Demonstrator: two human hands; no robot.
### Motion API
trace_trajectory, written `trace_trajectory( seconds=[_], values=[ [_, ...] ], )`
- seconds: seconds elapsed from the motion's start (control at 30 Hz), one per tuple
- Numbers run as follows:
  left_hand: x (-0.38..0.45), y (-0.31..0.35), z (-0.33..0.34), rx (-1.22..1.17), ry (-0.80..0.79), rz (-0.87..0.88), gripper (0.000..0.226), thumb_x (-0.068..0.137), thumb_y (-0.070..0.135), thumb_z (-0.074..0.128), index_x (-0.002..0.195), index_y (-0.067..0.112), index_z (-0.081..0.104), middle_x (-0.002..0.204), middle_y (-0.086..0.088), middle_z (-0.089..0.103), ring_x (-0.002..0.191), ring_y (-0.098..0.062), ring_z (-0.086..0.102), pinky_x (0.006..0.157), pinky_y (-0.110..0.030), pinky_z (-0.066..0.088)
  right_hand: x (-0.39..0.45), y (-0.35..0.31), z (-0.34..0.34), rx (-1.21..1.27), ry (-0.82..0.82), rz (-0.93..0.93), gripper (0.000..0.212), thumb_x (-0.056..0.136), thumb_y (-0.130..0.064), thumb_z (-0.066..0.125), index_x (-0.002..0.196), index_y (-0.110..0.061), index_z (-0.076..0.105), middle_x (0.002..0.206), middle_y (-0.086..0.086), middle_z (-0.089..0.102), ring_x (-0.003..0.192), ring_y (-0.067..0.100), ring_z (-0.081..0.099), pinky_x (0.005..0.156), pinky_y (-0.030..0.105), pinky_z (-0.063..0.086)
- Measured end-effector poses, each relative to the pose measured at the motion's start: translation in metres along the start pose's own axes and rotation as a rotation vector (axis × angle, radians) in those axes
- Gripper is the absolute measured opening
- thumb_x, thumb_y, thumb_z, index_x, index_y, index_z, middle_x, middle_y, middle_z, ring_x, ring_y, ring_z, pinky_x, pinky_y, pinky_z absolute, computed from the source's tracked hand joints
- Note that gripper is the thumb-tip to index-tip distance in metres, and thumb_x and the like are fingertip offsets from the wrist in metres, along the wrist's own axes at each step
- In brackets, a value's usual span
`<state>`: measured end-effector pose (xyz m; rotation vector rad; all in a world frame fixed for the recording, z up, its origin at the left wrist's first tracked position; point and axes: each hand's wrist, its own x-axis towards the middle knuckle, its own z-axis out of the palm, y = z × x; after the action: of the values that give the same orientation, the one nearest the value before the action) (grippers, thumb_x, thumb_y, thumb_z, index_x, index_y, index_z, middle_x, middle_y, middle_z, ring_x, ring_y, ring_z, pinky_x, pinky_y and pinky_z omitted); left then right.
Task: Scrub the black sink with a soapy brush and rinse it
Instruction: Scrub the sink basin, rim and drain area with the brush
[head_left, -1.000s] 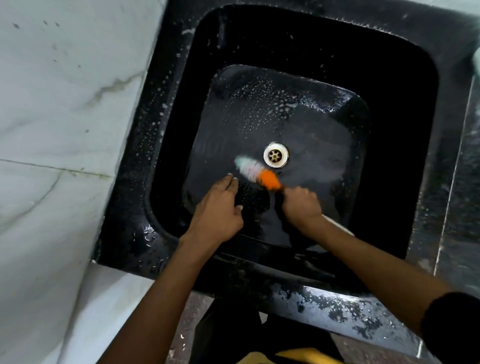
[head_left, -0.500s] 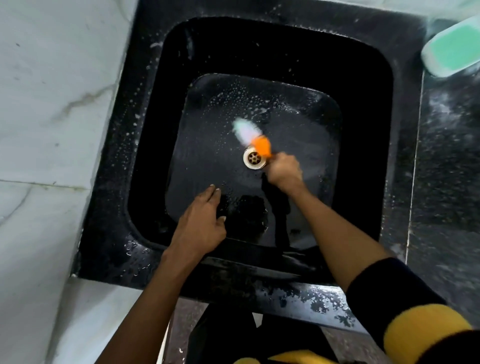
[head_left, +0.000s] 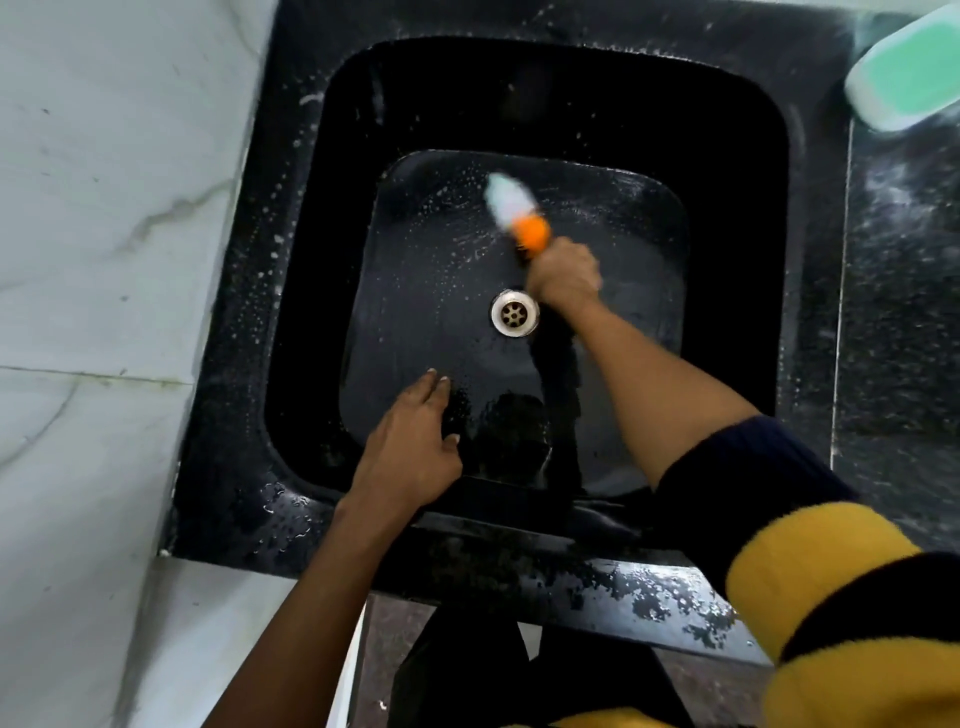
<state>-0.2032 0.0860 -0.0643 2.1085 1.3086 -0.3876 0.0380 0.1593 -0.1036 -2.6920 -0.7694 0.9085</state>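
Now brush (head_left: 515, 210) beyond drain (head_left: 515, 313); right hand (head_left: 565, 273) advanced, left hand (head_left: 415, 452) unmoved.

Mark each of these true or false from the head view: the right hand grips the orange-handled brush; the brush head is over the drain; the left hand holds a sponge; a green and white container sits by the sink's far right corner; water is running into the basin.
1. The right hand grips the orange-handled scrubbing brush. True.
2. The brush head is over the round metal drain. False: it is on the basin floor beyond the drain, which lies uncovered.
3. The left hand holds a sponge. False: it holds nothing, its fingers straight over the near part of the square black sink.
4. A green and white container sits by the sink's far right corner. True.
5. Water is running into the basin. False: no stream shows, only droplets and suds.
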Motion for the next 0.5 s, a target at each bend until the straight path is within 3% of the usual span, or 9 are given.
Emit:
trace_trajectory(
  seconds=[0.13,0.2,0.27,0.4,0.5],
  values=[
    [0.0,0.0,0.001,-0.015,-0.009,0.043,0.079,0.088,0.025,0.065,0.156,0.013,0.026,0.164,-0.005,0.02,0.15,-0.02,0.021,0.12,-0.037,0.027,0.016,0.089,-0.038,0.097,0.103,0.376,0.04,0.091,-0.018,0.054,0.127,-0.003,0.057,0.134,0.015,0.056,0.125,0.032,0.052,0.099,0.035,0.043],
    [0.0,0.001,0.001,-0.004,-0.009,0.062,0.079,0.089,0.025,0.065,0.156,0.012,0.024,0.164,-0.005,0.019,0.15,-0.02,0.02,0.121,-0.035,0.024,0.008,0.105,-0.026,0.11,0.122,0.44,0.037,0.093,-0.016,0.051,0.128,-0.002,0.056,0.135,0.015,0.054,0.127,0.032,0.05,0.101,0.035,0.042],
    [0.001,0.001,0.001,0.011,-0.005,0.069,0.079,0.09,0.026,0.064,0.156,0.012,0.024,0.164,-0.004,0.018,0.15,-0.02,0.019,0.121,-0.032,0.023,-0.02,0.098,0.005,0.111,0.087,0.391,0.035,0.092,-0.014,0.051,0.124,-0.002,0.058,0.132,0.017,0.057,0.124,0.033,0.053,0.099,0.037,0.043],
    [0.0,0.002,-0.001,0.006,-0.019,0.077,0.078,0.09,0.026,0.063,0.156,0.013,0.023,0.164,-0.004,0.018,0.15,-0.021,0.019,0.12,-0.034,0.024,-0.085,0.09,0.044,-0.043,-0.164,0.074,0.034,0.089,-0.017,0.052,0.119,-0.003,0.058,0.124,0.023,0.057,0.117,0.04,0.055,0.096,0.043,0.047],
    [-0.001,0.002,-0.002,0.006,-0.012,0.082,0.079,0.09,0.027,0.064,0.156,0.012,0.023,0.164,-0.005,0.018,0.15,-0.021,0.019,0.12,-0.033,0.022,-0.063,0.112,0.022,0.037,-0.032,0.213,0.034,0.091,-0.024,0.052,0.119,-0.005,0.061,0.124,0.023,0.059,0.117,0.039,0.056,0.096,0.042,0.047]
  ],
)
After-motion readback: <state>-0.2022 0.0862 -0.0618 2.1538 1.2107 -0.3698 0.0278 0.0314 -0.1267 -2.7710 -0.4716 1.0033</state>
